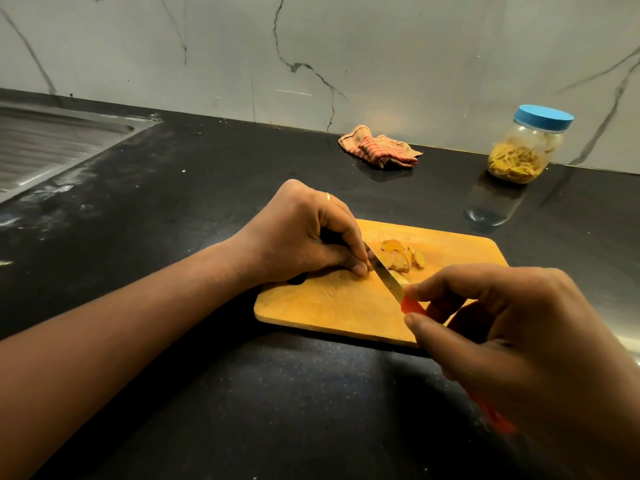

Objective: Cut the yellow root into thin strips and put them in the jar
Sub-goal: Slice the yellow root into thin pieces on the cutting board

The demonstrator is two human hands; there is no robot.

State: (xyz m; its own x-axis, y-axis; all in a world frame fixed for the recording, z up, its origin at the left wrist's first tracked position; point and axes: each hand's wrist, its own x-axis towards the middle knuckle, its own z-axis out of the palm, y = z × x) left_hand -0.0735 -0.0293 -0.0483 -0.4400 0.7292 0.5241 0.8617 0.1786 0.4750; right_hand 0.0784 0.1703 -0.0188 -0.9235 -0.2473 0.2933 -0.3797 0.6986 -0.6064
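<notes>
Currently right hand [512,327] pinches one knife [386,275], left hand [304,233] curls onto yellow root [398,259]; one jar [523,150].

The left grip [304,233], at the left end of the wooden cutting board [329,303], wears a thin gold-coloured ring [328,196] on a finger on its far side; which finger cannot be told. The ring is a plain narrow band that catches the light. The left forearm [138,323], reaching from the board's left end to the lower left corner of the view, is bare along all its visible length, with fine creases at the wrist. The right grip [512,341], over the board's near right corner, is bare as well. The thumbnail on the left grip looks short.
</notes>
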